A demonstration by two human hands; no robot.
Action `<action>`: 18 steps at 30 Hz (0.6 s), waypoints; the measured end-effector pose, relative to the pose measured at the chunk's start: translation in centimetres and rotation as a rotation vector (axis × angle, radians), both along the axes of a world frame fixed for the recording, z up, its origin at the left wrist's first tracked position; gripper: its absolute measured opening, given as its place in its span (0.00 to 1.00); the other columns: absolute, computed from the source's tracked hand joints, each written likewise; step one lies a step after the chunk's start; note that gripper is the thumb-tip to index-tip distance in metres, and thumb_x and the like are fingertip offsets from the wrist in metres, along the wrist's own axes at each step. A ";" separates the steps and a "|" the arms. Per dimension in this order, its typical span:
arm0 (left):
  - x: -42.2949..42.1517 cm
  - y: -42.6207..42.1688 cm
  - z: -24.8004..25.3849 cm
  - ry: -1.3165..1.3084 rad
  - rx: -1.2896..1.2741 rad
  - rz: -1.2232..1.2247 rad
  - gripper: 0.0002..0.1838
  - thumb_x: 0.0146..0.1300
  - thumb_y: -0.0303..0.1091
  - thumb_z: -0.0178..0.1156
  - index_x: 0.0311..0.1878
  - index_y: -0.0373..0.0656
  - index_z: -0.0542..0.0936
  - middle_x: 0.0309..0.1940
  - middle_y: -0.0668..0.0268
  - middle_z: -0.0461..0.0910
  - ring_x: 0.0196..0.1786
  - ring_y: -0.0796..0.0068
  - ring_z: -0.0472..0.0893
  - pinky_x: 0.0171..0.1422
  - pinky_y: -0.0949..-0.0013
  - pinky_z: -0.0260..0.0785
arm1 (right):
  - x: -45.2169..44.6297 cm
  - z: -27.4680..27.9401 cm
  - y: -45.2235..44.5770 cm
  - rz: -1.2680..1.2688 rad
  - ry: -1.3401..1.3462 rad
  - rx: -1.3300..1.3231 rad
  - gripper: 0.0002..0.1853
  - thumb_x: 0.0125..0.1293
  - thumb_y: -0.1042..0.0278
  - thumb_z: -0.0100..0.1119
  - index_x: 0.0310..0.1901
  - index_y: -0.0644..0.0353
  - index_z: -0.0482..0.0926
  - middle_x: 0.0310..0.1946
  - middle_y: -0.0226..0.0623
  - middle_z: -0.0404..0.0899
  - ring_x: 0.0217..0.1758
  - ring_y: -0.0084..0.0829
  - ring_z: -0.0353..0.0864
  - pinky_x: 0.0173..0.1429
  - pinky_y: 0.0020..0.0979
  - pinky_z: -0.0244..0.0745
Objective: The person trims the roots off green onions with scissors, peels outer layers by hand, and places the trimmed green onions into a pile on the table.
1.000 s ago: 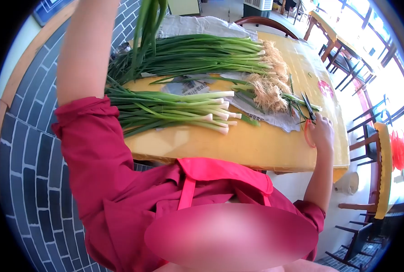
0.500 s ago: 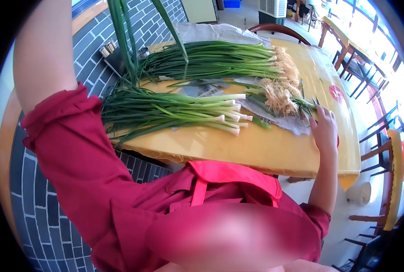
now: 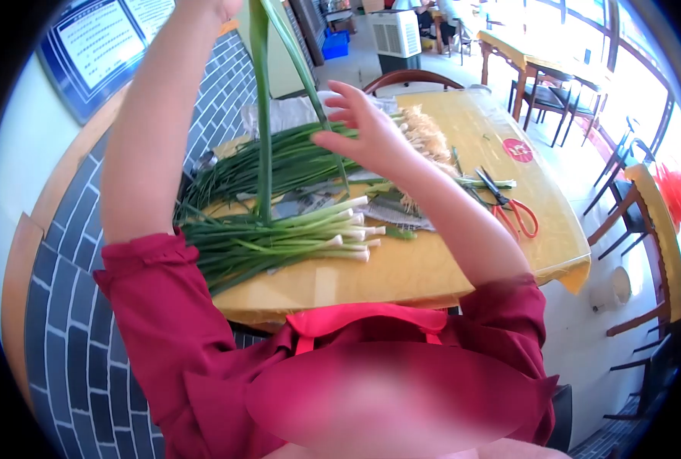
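Now, left grip [image 3: 222,8]: raised at the top edge, by the hanging leaves [image 3: 262,99]; its fingers are cut off, so we cannot tell how closed it is or whether it holds them.
Right grip [image 3: 359,126]: off the scissors and up beside one hanging leaf, fingers spread, holding nothing; we cannot tell if the thumb touches the leaf.
Scissors [image 3: 502,200]: let go and lying with blades parted on our table [image 3: 333,289], so both our hands are away from them.
Near scallions [image 3: 294,233]: bundled, white ends bare of roots, pointing right.
Far scallions [image 3: 260,164]: behind them, pale roots [image 3: 424,131] still on, newspaper [image 3: 302,203] between the piles.
In the way: our right forearm hides some roots, and the hanging leaves cross our view of both piles.
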State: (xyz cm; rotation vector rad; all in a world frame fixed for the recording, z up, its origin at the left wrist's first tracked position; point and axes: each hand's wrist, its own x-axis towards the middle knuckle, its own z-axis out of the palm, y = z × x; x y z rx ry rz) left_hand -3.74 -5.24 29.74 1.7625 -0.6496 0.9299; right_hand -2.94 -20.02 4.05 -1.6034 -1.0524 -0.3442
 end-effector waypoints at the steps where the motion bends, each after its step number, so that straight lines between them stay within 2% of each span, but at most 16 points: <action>1: -0.3 -0.4 -1.6 0.063 -0.017 -0.035 0.13 0.66 0.41 0.58 0.41 0.39 0.76 0.25 0.71 0.69 0.27 0.79 0.69 0.34 0.74 0.66 | 0.1 0.9 1.0 0.003 0.041 0.038 0.43 0.56 0.54 0.69 0.68 0.61 0.58 0.59 0.46 0.71 0.58 0.36 0.76 0.63 0.37 0.70; 4: 0.0 -1.1 -4.9 0.165 -0.091 -0.079 0.13 0.68 0.43 0.56 0.42 0.42 0.76 0.27 0.72 0.69 0.29 0.79 0.69 0.36 0.72 0.68 | 0.9 2.5 3.2 -0.010 0.114 0.099 0.42 0.56 0.56 0.70 0.66 0.64 0.59 0.51 0.44 0.77 0.54 0.34 0.78 0.59 0.35 0.72; 8: -0.5 -1.6 -5.8 0.265 -0.082 -0.150 0.13 0.69 0.45 0.53 0.43 0.45 0.76 0.30 0.74 0.68 0.32 0.80 0.69 0.38 0.69 0.69 | 2.9 4.1 4.5 0.153 0.237 0.284 0.33 0.60 0.63 0.66 0.63 0.65 0.63 0.42 0.37 0.78 0.44 0.28 0.78 0.51 0.29 0.73; 11: -0.7 -1.4 -5.7 0.314 -0.016 -0.041 0.15 0.69 0.48 0.52 0.44 0.47 0.76 0.30 0.75 0.69 0.32 0.80 0.70 0.38 0.69 0.69 | 3.2 5.8 3.0 0.269 0.300 0.389 0.25 0.63 0.70 0.61 0.61 0.65 0.67 0.34 0.32 0.76 0.34 0.20 0.74 0.41 0.21 0.71; 14: -0.7 -1.2 -5.7 0.333 0.006 -0.030 0.16 0.69 0.50 0.51 0.44 0.47 0.76 0.30 0.75 0.69 0.31 0.80 0.70 0.37 0.68 0.69 | 3.5 6.0 0.7 0.152 0.210 0.431 0.20 0.65 0.67 0.59 0.57 0.62 0.72 0.32 0.29 0.75 0.30 0.17 0.74 0.34 0.18 0.71; 17: -0.7 -2.6 -7.2 0.267 -0.002 -0.048 0.17 0.70 0.52 0.50 0.45 0.47 0.75 0.29 0.74 0.69 0.30 0.78 0.71 0.35 0.68 0.69 | 4.2 5.2 -0.6 -0.199 0.020 0.309 0.16 0.64 0.55 0.58 0.48 0.55 0.80 0.27 0.35 0.79 0.30 0.27 0.78 0.38 0.31 0.73; 18: -0.5 -3.1 -8.1 0.238 -0.007 -0.055 0.18 0.70 0.52 0.49 0.45 0.47 0.74 0.29 0.73 0.69 0.30 0.78 0.71 0.35 0.69 0.69 | 4.6 5.0 -1.0 -0.248 -0.024 0.312 0.15 0.65 0.54 0.57 0.47 0.54 0.80 0.26 0.36 0.79 0.30 0.29 0.79 0.38 0.32 0.73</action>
